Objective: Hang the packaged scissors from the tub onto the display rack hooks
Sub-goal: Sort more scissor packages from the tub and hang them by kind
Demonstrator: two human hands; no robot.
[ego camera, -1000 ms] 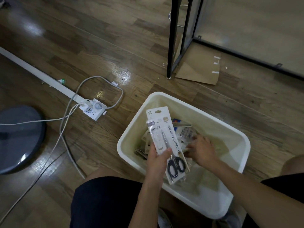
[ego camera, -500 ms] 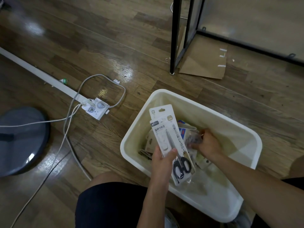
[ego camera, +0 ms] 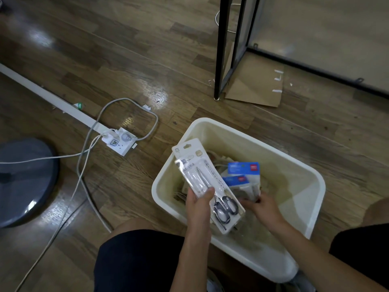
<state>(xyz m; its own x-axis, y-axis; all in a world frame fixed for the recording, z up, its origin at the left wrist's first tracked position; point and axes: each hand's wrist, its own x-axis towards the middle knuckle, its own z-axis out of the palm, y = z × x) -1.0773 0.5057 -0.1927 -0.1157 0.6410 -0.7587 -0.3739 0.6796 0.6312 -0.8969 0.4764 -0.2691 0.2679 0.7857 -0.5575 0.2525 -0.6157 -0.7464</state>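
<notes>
We're mid-pick: left hand point(ego camera: 199, 204) grips a white carded pack of black-handled scissors point(ego camera: 207, 184) above the cream plastic tub point(ego camera: 237, 131), right hand point(ego camera: 261, 205) grabbing a blue-topped pack point(ego camera: 244, 175) inside, so next we lift both toward the rack hooks.

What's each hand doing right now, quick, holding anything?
Left hand: grips a packaged scissors above the tub.
Right hand: in the tub, lifting the blue-labelled packs; fingers blurred, grip cannot be told.

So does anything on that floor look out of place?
Yes: a flattened brown cardboard sheet lies wedged under the black metal rack leg, and loose grey cables loop around the white power strip, a likely trip hazard.
</notes>
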